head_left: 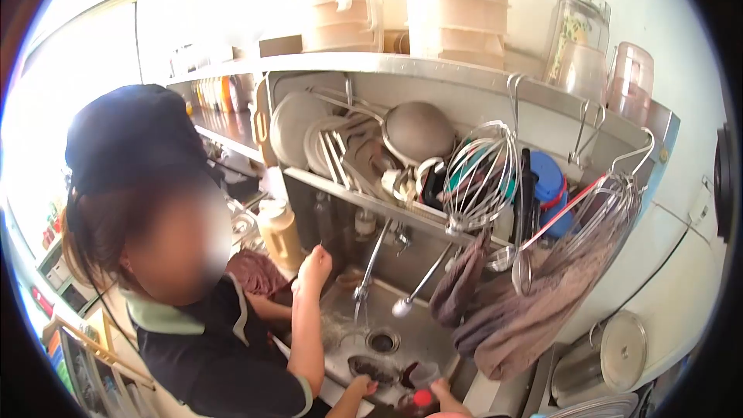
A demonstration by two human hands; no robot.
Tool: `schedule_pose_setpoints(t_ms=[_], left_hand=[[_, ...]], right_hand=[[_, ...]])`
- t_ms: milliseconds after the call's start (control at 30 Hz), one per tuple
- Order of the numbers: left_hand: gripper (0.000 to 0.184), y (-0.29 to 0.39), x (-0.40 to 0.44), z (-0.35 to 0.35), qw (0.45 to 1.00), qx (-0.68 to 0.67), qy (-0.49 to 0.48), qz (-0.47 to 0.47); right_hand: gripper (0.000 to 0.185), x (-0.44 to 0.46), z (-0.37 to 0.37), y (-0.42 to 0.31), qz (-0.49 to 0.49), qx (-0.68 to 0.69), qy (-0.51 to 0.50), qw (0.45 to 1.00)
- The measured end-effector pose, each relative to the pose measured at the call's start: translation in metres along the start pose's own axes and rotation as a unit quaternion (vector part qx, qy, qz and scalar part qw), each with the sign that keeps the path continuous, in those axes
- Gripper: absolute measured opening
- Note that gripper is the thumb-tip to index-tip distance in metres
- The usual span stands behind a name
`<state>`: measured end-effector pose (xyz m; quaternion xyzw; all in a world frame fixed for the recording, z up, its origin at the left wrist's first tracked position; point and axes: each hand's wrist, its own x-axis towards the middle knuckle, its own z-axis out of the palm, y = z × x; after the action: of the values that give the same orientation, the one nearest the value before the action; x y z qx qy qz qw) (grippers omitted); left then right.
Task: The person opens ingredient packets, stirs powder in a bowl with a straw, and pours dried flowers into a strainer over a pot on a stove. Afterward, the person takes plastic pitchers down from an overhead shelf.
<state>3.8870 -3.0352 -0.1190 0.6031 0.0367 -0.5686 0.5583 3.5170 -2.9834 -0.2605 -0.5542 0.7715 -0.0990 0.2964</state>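
Low in the sink [441, 333], my left hand [361, 388] has its fingers closed at the edge of a dark oval object [373, 369], whose kind I cannot make out. To its right, my right hand [440, 388] is wrapped round a clear plastic cup [423, 375]. A red cap [422, 398] on a dark, partly cut-off container shows between my hands. Water runs from the faucet [361, 292] near the drain [382, 340].
A co-worker in a dark cap [135, 131] stands close on the left, one fist [314, 263] raised beside the sink. Whisks [481, 178] and brown cloths [526, 317] hang from the dish rack at right. A lidded metal pot [604, 360] stands at far right.
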Motion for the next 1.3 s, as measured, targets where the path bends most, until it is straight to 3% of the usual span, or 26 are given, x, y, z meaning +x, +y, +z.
schedule_pose_setpoints(t_ms=[67, 133, 300, 433, 500, 600, 633, 733, 767, 833, 900, 933, 1000, 1067, 1100, 1133, 1200, 1233, 1300], left_hand=[[0.012, 0.116, 0.003, 0.028, 0.990, -0.052, 0.003, 0.130], [0.012, 0.156, 0.001, 0.050, 0.982, -0.070, 0.001, 0.176], [0.011, 0.153, -0.009, 0.093, 0.974, -0.035, -0.021, 0.222], [0.010, 0.142, -0.056, 0.118, 0.956, 0.040, -0.074, 0.282], [0.010, 0.132, -0.102, 0.130, 0.935, 0.089, -0.121, 0.320], [0.011, 0.110, -0.194, 0.144, 0.882, 0.169, -0.216, 0.382], [0.011, 0.105, -0.230, 0.148, 0.857, 0.194, -0.251, 0.406], [0.011, 0.105, -0.332, 0.165, 0.761, 0.250, -0.322, 0.504], [0.011, 0.114, -0.362, 0.174, 0.725, 0.252, -0.313, 0.560], [0.012, 0.153, -0.412, 0.198, 0.658, 0.216, -0.232, 0.683], [0.013, 0.218, -0.438, 0.232, 0.573, 0.099, -0.111, 0.806], [0.013, 0.248, -0.458, 0.241, 0.575, 0.040, -0.120, 0.808], [0.025, 0.301, -0.477, 0.259, 0.566, 0.058, -0.068, 0.820], [0.034, 0.347, -0.480, 0.274, 0.465, 0.109, 0.037, 0.878], [0.037, 0.362, -0.482, 0.279, 0.458, 0.126, 0.078, 0.877], [0.037, 0.377, -0.479, 0.285, 0.457, 0.128, 0.079, 0.876], [0.042, 0.399, -0.468, 0.295, 0.542, 0.178, 0.108, 0.814], [0.042, 0.407, -0.459, 0.299, 0.544, 0.181, 0.109, 0.812], [0.049, 0.421, -0.444, 0.309, 0.636, 0.202, -0.026, 0.745]], right_hand=[[0.017, 0.010, 0.006, -0.005, 0.002, 0.006, -0.015, 1.000], [0.017, 0.016, 0.003, -0.023, -0.010, 0.023, -0.034, 0.999], [0.015, -0.004, -0.027, -0.073, -0.099, 0.121, -0.124, 0.980], [0.014, -0.058, -0.083, -0.129, -0.188, 0.203, -0.283, 0.919], [0.014, -0.088, -0.125, -0.171, -0.280, 0.204, -0.320, 0.882], [0.014, -0.132, -0.228, -0.253, -0.463, 0.186, -0.255, 0.828], [0.016, -0.149, -0.266, -0.279, -0.482, 0.201, -0.232, 0.821], [0.015, -0.178, -0.364, -0.342, -0.581, 0.392, -0.122, 0.702], [0.012, -0.188, -0.400, -0.363, -0.648, 0.380, -0.007, 0.659], [0.018, -0.205, -0.459, -0.409, -0.683, 0.494, 0.098, 0.529], [0.012, -0.218, -0.515, -0.450, -0.663, 0.534, 0.187, 0.490], [0.011, -0.212, -0.540, -0.473, -0.653, 0.559, 0.204, 0.468], [0.013, -0.198, -0.590, -0.509, -0.624, 0.515, 0.273, 0.520], [0.023, -0.180, -0.623, -0.540, -0.567, 0.459, 0.330, 0.599], [0.031, -0.175, -0.632, -0.551, -0.539, 0.407, 0.376, 0.634], [0.031, -0.172, -0.635, -0.560, -0.538, 0.409, 0.374, 0.635], [0.051, -0.166, -0.634, -0.575, -0.493, 0.232, 0.427, 0.722], [0.058, -0.168, -0.630, -0.580, -0.450, 0.233, 0.418, 0.754], [0.070, -0.179, -0.624, -0.591, -0.373, 0.268, 0.400, 0.793]])
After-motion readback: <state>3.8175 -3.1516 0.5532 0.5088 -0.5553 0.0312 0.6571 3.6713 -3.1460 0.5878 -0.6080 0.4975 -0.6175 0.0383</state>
